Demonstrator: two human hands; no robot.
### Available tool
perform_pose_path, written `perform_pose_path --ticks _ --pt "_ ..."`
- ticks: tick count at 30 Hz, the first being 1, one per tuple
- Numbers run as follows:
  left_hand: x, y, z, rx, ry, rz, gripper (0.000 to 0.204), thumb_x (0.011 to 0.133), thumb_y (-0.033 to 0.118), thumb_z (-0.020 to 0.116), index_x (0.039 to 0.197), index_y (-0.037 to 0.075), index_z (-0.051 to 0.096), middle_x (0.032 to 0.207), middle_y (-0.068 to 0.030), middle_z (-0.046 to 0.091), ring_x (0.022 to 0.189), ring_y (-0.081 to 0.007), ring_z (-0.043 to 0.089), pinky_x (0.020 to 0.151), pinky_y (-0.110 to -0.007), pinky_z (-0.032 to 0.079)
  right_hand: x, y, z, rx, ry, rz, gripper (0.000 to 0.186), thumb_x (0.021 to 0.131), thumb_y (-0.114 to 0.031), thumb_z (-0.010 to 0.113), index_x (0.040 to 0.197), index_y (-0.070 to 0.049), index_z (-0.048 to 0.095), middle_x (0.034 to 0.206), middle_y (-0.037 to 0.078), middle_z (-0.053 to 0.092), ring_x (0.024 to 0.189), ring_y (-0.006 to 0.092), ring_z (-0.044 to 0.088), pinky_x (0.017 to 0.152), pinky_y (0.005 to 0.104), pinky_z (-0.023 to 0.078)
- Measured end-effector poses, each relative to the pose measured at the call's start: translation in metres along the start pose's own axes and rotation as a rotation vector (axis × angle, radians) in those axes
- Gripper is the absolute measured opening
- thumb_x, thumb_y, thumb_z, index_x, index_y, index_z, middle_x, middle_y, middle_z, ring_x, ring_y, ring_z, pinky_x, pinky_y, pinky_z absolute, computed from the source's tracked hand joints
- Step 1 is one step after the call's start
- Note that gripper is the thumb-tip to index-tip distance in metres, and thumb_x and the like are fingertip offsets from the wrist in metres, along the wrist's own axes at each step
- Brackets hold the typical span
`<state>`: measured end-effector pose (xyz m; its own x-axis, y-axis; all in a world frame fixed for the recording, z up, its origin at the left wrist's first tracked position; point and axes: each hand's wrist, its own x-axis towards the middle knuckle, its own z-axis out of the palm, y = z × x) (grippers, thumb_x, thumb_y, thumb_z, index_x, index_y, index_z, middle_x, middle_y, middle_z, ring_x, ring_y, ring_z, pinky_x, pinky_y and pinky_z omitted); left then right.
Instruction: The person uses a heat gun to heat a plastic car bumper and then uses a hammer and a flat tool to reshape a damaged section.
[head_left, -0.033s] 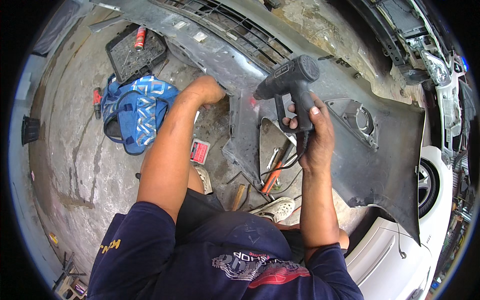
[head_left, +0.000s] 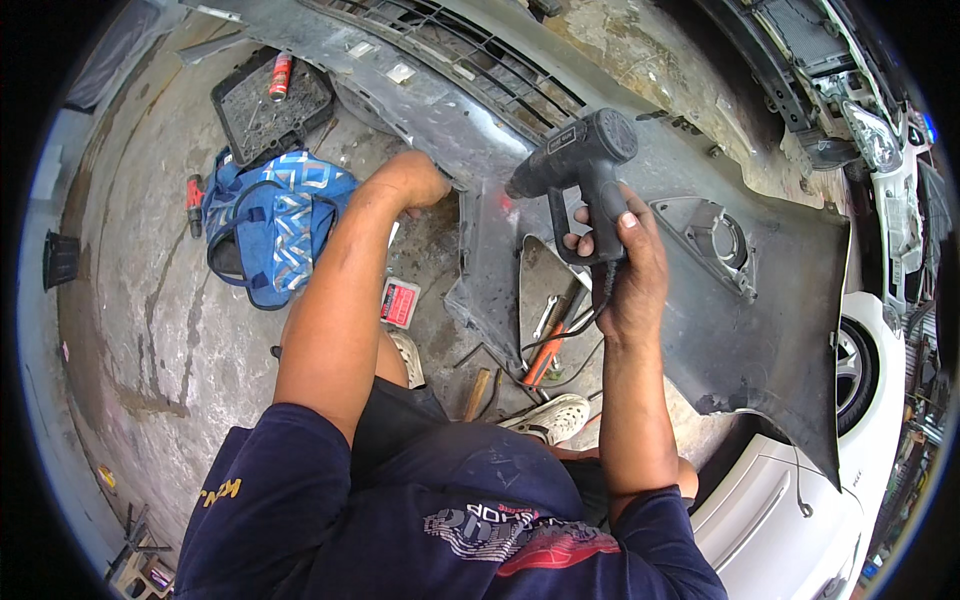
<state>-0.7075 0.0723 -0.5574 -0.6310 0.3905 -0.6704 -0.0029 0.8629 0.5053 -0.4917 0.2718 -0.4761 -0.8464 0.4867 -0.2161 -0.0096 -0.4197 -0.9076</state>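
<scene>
My right hand (head_left: 632, 262) is wrapped around the handle of a black heat gun (head_left: 578, 160), held up over the inner side of a grey car bumper (head_left: 690, 300). The gun's nozzle points left, at a reddish glowing spot (head_left: 506, 203) on the bumper. At the bumper's left edge, my left hand (head_left: 410, 182) is closed with its fingers curled against the rim; its fingertips are mostly hidden. A dark cord (head_left: 602, 300) hangs from the gun's handle.
Left on the concrete floor are a blue patterned bag (head_left: 275, 225), a black tray (head_left: 270, 115) with a red can (head_left: 281, 78), and a red-and-black tool (head_left: 194, 205). A red-and-white box (head_left: 399, 303), orange-handled tool (head_left: 545, 358) and wrench (head_left: 546, 312) lie near my feet. A white car (head_left: 790, 510) stands right.
</scene>
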Motion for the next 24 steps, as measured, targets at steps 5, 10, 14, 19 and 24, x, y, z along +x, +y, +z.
perform_pose_path --ticks 5,10,14,19,24 --pt "-0.001 0.001 -0.002 0.005 -0.007 -0.026 0.041 0.089 0.021 0.069 0.113 -0.013 0.069 0.091 -0.0223 0.075 0.070 -0.0305 0.077 0.060 -0.040 0.062 0.005 0.004 0.005 0.012 -0.009 0.009 0.060 0.101 -0.025 0.065 0.147 0.008 0.043 0.106 0.020 0.069 0.077 0.0204 0.068 0.080 0.0361 0.060" --pt "-0.005 0.004 -0.003 0.013 -0.007 -0.020 0.041 0.089 0.021 0.068 0.110 -0.014 0.069 0.091 -0.0229 0.075 0.070 -0.0303 0.077 0.060 -0.040 0.062 0.009 0.007 0.012 0.035 -0.014 0.023 0.058 0.101 -0.024 0.065 0.146 0.006 0.044 0.106 0.020 0.069 0.078 0.0213 0.069 0.078 0.0350 0.059" --pt "-0.011 0.009 -0.006 0.020 -0.013 -0.004 0.041 0.090 0.022 0.068 0.111 -0.013 0.069 0.092 -0.0234 0.075 0.071 -0.0303 0.077 0.060 -0.040 0.062 0.011 0.010 0.014 0.041 -0.016 0.030 0.057 0.102 -0.024 0.065 0.146 0.005 0.044 0.106 0.020 0.070 0.078 0.0217 0.069 0.078 0.0345 0.059" --pt "-0.014 0.009 -0.007 -0.003 -0.013 0.033 0.041 0.089 0.022 0.067 0.112 -0.013 0.069 0.094 -0.0234 0.075 0.071 -0.0301 0.077 0.060 -0.041 0.062 0.015 0.013 0.017 0.055 -0.038 0.038 0.058 0.102 -0.023 0.066 0.147 0.004 0.043 0.105 0.020 0.070 0.078 0.0220 0.069 0.078 0.0349 0.059" --pt "-0.010 0.005 -0.006 -0.008 -0.016 0.024 0.042 0.090 0.022 0.068 0.113 -0.013 0.069 0.094 -0.0227 0.075 0.070 -0.0298 0.077 0.059 -0.041 0.062 0.017 0.014 0.021 0.074 -0.045 0.040 0.058 0.102 -0.022 0.065 0.148 0.004 0.042 0.106 0.020 0.070 0.079 0.0226 0.069 0.078 0.0347 0.059"
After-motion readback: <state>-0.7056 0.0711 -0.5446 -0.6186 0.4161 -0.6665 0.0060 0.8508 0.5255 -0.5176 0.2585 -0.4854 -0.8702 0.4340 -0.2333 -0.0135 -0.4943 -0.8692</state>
